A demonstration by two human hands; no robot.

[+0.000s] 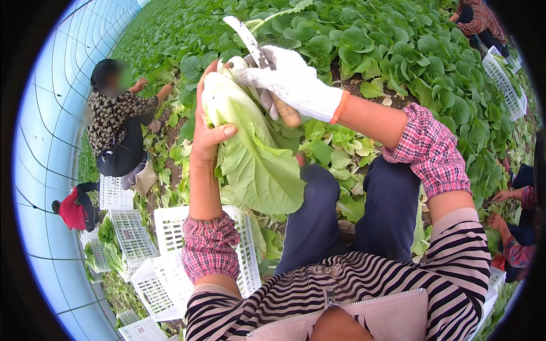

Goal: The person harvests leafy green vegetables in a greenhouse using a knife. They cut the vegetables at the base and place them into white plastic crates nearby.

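My bare left hand (pixel 209 128) grips a head of leafy green vegetable (pixel 256 153), its pale stem end up and its broad leaves hanging down. The thumb presses on the near side; most of the fingers are hidden behind the stalks. In a white knit glove with an orange cuff, my right hand (pixel 290 81) is closed around the wooden handle (pixel 286 111) of a knife. The knife's blade (pixel 246 39) is smeared with soil and points up and left, past the stem end. My gloved fingers are against or very near the pale stalks.
White plastic crates (pixel 170 255) stand at my left, others (pixel 132 234) farther off. Dense leafy plants (pixel 384 47) grow ahead and right; loose leaves (pixel 341 157) litter the soil before my knees. A person in a patterned top (pixel 121 115) crouches at left, another in red (pixel 72 209) beyond. More people are at right.
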